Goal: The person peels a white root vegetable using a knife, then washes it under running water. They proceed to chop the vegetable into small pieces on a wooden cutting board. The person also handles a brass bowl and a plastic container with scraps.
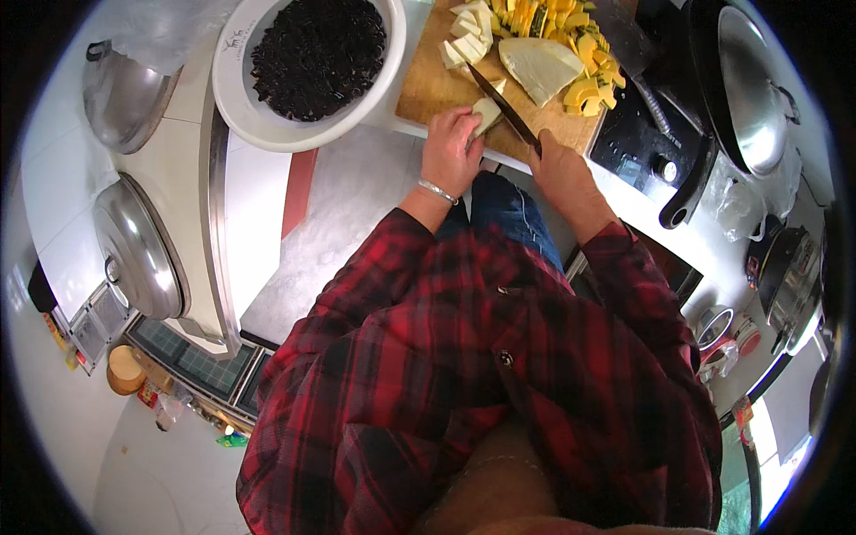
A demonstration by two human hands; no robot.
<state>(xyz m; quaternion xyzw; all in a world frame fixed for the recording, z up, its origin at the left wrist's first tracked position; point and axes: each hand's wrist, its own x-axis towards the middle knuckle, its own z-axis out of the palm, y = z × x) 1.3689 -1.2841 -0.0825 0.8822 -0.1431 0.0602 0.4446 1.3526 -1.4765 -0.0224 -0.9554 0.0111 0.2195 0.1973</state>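
Observation:
My left hand (pixel 453 148) holds a pale vegetable piece (pixel 486 118) at the near edge of a wooden cutting board (pixel 418 100). In my right hand (pixel 563 175) is the handle of a kitchen knife (pixel 503 105), its dark blade pointing away and to the left, beside that piece. A larger pale wedge (pixel 540 67) lies on the board to the right of the blade. Pale cut chunks (pixel 468 41) sit at the back left. Yellow squash slices with dark green rind (pixel 588 93) are heaped along the back and right of the board.
A white basin (pixel 227 87) with dark, wet-looking food (pixel 317 60) stands left of the board. To the right are a black cooktop (pixel 628 144), a pan handle (pixel 689 190), a metal lid (pixel 749 87) and clear plastic bags (pixel 739 200). Large metal lids (pixel 140 247) lie on the left counter.

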